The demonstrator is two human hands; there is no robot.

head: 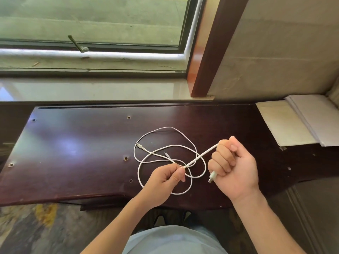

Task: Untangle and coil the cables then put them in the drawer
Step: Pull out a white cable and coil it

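A white cable lies in loose, crossing loops on the dark wooden desk. My right hand is a fist gripping one end of it; the USB plug sticks out below the fist. From the top of the fist a taut stretch runs down-left to my left hand, which pinches the cable between thumb and fingers. A small connector rests at the left of the loops. A second small plug lies inside them. No drawer is in view.
White flat panels lie on the desk's far right. A window with a stone sill runs behind the desk, and a brown wooden post stands at its right. The desk's front edge curves inward near my body.
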